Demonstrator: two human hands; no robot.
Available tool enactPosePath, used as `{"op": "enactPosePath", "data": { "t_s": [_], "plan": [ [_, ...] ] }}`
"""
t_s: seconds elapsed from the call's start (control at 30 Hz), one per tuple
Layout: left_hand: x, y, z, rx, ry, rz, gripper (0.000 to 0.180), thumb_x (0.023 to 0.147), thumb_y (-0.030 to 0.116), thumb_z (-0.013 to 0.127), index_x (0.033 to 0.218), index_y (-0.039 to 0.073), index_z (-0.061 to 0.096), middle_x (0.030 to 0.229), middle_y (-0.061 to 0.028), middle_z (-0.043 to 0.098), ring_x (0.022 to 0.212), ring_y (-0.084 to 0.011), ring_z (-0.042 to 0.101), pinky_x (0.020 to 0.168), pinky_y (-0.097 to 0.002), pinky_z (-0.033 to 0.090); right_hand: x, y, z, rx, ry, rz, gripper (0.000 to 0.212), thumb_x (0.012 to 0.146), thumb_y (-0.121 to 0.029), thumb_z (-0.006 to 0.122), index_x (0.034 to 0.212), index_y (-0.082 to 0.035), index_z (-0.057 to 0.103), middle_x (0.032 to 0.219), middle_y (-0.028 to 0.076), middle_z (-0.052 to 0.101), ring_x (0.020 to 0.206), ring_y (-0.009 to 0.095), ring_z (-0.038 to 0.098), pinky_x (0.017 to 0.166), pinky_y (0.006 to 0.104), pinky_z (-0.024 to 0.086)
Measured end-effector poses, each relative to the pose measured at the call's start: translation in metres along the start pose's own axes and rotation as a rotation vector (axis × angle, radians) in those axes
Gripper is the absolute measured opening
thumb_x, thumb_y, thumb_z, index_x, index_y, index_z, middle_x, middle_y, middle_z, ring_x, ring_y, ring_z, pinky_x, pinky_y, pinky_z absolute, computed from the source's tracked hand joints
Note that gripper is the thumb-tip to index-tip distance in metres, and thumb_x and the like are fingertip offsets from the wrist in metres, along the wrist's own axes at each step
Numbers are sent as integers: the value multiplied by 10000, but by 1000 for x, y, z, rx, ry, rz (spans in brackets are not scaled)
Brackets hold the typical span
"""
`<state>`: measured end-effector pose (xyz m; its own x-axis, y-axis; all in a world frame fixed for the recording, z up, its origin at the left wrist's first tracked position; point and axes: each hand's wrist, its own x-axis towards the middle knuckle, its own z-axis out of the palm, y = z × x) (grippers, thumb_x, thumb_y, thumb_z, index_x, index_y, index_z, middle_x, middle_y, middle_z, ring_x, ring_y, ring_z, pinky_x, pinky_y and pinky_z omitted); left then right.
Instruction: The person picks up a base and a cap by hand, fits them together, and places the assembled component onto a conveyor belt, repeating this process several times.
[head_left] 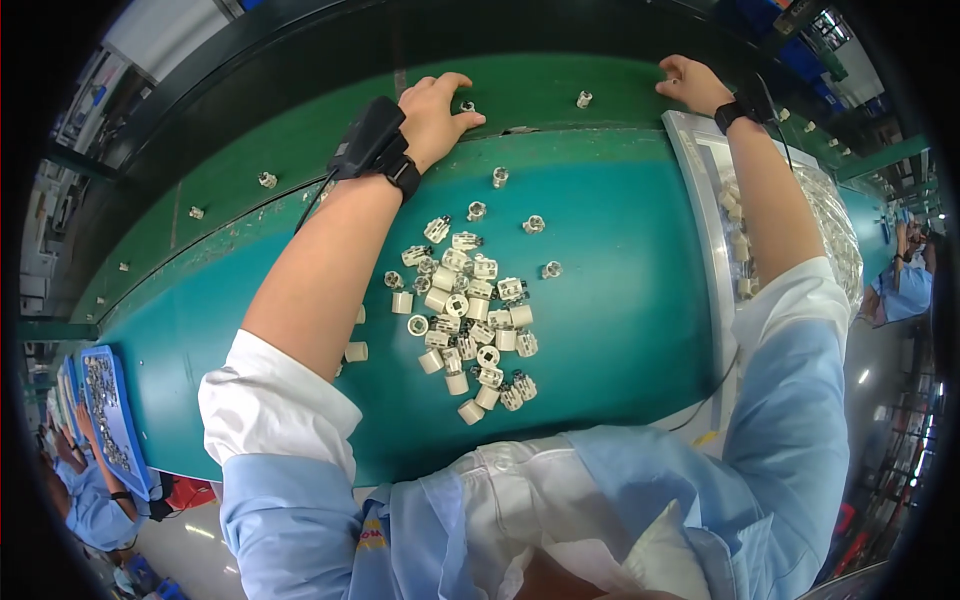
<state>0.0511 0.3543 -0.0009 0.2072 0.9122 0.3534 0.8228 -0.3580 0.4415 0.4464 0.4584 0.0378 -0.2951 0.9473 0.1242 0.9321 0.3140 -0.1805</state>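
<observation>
1. The left hand (430, 118) reaches over the green belt (530, 75), its thumb and forefinger apart, with a small metallic part (467, 106) in the gap between them; whether skin meets the part cannot be told.
2. The right hand (697, 88) is over the same belt, well apart to the right, fingers bent toward the thumb; I cannot tell whether they close on anything.
3. Between the hands, nearer the right one, a single pale part (584, 98) sits on the belt, touched by neither.
4. Nearer the body than the left hand, past the belt's edge, lies the teal tabletop (620, 310); a few loose metallic parts (500, 177) are spread there, the closest just below the thumb.
5. Farther below that hand is a heap of cream parts (457, 306), many fitted with metal and clear pieces.
6. Below the right hand, a grey-rimmed tray (690, 165) holds more cream pieces and a clear plastic bag (835, 220); the right forearm crosses over it.
7. A black box (368, 137) is strapped at the left wrist.
8. The left forearm partly covers some cream pieces at the heap's left; the right palm is turned out of sight.
</observation>
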Motion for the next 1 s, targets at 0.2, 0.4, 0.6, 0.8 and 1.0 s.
{"op": "enactPosePath", "data": {
  "t_s": [0.2,0.4,0.6,0.8,1.0],
  "plan": [
    [17,10,7,-35,-28,-39,251,756,227,684,906,41,607,893,-112,628,855,-243,610,745,-320,476,-7,-62,-8,124,-72,-178,518,776,-332,647,1192,-57,506,1050,178,583,941,291,582,814,347,456],
    [-17,41,-26,-307,72,-85,197,777,188,647,897,37,602,761,-100,625,690,-227,602,644,-331,476,-33,-126,19,38,-145,-255,314,806,-192,611,1085,-56,561,1021,143,577,920,264,568,789,344,453],
    [-54,84,-64,-1053,-246,-493,206,917,161,478,1042,1,515,916,-77,589,798,-154,594,708,-257,496,-79,-188,-17,743,-55,-185,176,794,-99,645,946,-24,597,805,36,616,739,92,579,654,244,469],
    [-98,132,-81,-1785,-500,-513,213,955,162,402,1050,-15,472,935,-87,557,823,-142,572,769,-262,502,-166,-249,-56,561,127,-510,209,730,-177,681,848,-18,616,776,94,610,743,250,578,665,329,464],
    [-133,155,-94,-1792,-476,-501,216,900,93,519,1080,2,441,915,-69,546,802,-112,564,746,-220,496,-210,-231,-70,558,169,-461,263,759,-201,672,950,-29,619,894,109,608,832,254,571,734,327,464]
  ]
}}
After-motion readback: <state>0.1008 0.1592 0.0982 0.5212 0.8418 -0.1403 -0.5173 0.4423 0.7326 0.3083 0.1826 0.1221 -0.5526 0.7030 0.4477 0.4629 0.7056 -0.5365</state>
